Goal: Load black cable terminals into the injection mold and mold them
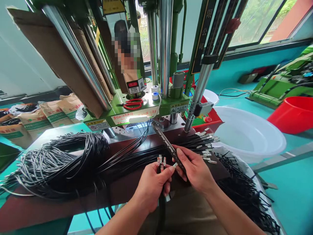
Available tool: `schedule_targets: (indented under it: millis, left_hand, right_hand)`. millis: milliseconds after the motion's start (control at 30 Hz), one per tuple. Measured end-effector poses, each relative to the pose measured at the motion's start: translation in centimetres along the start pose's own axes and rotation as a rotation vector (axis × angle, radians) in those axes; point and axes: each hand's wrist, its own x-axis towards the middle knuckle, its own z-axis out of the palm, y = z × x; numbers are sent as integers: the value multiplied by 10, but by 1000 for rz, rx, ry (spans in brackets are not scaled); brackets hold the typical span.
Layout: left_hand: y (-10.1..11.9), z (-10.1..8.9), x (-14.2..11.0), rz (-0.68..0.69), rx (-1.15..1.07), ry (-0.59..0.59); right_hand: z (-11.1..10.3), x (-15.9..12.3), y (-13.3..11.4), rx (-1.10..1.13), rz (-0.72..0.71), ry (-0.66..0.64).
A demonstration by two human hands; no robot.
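Two hands are busy at the bench here, so picture a clock centred on the gap between them. The left hand [153, 181] is curled closed around a little bunch of black cables [161, 207], several silvery tips [160, 160] poking up past the thumb, and one of those sits right up by the strip. Right hand [195, 169] has its thumb and fingers clamped on the near end of a slotted dark strip [168, 145], which points off toward 11 o'clock. Can't tell whether its far end touches the green press [167, 104] up there. Red-handled scissors [132, 104] lie on the press's plate, also at 11. Over at 9 there's a fat coil of cable [63, 160], and at 2 a row of loose cable ends [206, 151] lies on the bench. Farther out at 2 is a big white tub [254, 137], and between 3 and 4 a heap of short black pieces [246, 192].
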Motion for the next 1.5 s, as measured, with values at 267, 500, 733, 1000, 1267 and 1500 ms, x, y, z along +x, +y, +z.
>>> schedule_targets:
  millis: [267, 500, 733, 1000, 1267, 1500]
  left_hand:
    - [2, 1, 1, -10, 16, -24]
    - [2, 4, 4, -18, -6, 10]
    - [-2, -7, 4, -34, -103, -87]
    - [5, -16, -2, -72, -186, -6]
    - [5, -5, 1, -44, -26, -30]
    - [5, -5, 2, -50, 39, -42]
  right_hand:
    - [0, -2, -3, -57, 9, -18]
    - [0, -5, 2, -174, -10, -21]
    - [-2, -6, -1, -111, 18, -19]
    - [-13, -14, 0, 5, 98, -20]
    - [-11, -15, -2, -65, 76, -43]
    - [-12, -16, -3, -130, 82, -69]
